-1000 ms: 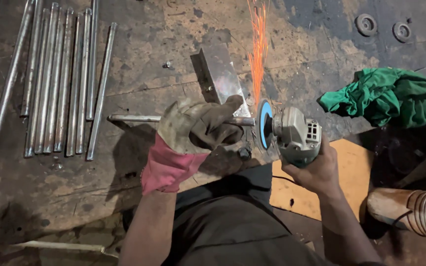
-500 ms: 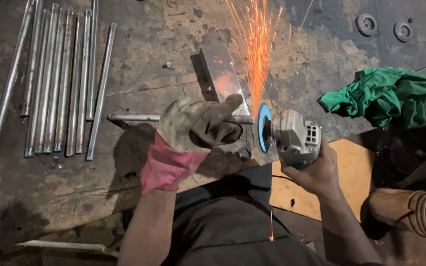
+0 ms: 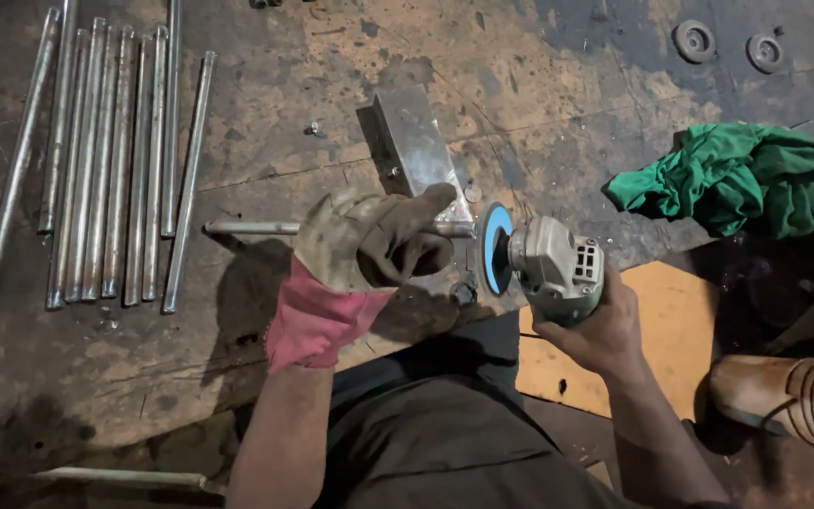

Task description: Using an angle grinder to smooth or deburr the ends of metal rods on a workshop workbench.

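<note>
While the gloved left hand (image 3: 369, 247) has its grip clamped on a thin metal rod (image 3: 247, 227), pinning it to the rusty surface (image 3: 539, 85), the bare right hand (image 3: 600, 330) has its grip wrapped tight around the body of an angle grinder (image 3: 553, 269). The rod lies near the middle of the view, its long axis running from nine o'clock to three o'clock, the free end pointing to nine and the worked end toward the blue disc (image 3: 495, 248) at three. No sparks show, so the disc seems just clear of the metal; this looks like a pause in grinding the rod's end, and the next move would call for bringing the disc squarely against it. More rods (image 3: 96, 160) lie at ten o'clock, a green cloth (image 3: 737, 179) at two.
</note>
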